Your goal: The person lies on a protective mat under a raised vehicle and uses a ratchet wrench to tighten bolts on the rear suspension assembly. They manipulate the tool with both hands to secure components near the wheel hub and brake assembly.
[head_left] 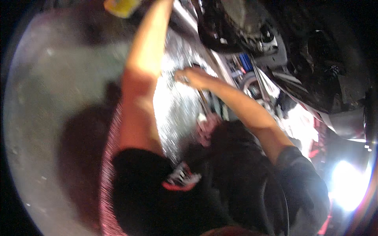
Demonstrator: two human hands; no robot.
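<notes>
My left forearm (pixel 145 51) reaches up past the top edge, and the hand at its end is out of the picture. Close to that arm, at the top, a yellow object (pixel 122 7) is cut off by the edge. Over a shiny silver, foil-like sheet (pixel 173 114) is my right hand (pixel 191 78), its fingers smeared by motion. Just beneath that hand a thin dark shaft, like a tool's (pixel 203 98), lies slanted. Whether my fingers hold it cannot be made out. A crumpled pinkish cloth (pixel 208 128) lies nearer to me.
Dark vehicle-like parts (pixel 240 27) stand at the upper right. Below them are a blue object (pixel 245 62) and assorted tool-like items. A glaring lamp (pixel 348 185) shines at the lower right. Grey floor (pixel 59 86) stretches along the left, beside a red textured edge (pixel 108 177).
</notes>
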